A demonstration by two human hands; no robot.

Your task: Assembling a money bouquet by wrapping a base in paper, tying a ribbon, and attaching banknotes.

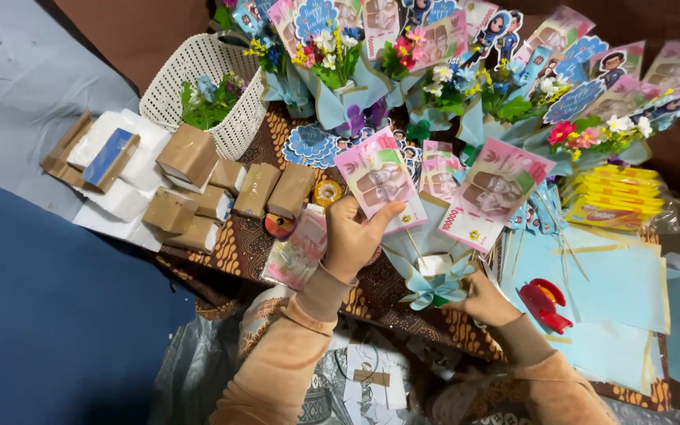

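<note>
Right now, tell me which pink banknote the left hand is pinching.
The left banknote on the half-made bouquet: the left hand pinches its lower edge. The right banknote stands untouched, while the right hand holds the blue bow.

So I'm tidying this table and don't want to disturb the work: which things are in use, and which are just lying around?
In use:
left hand on a pink note
right hand at the blue bouquet
second pink note

Lying about:
red tool
brown boxes
white basket
yellow packets
finished bouquets
</note>
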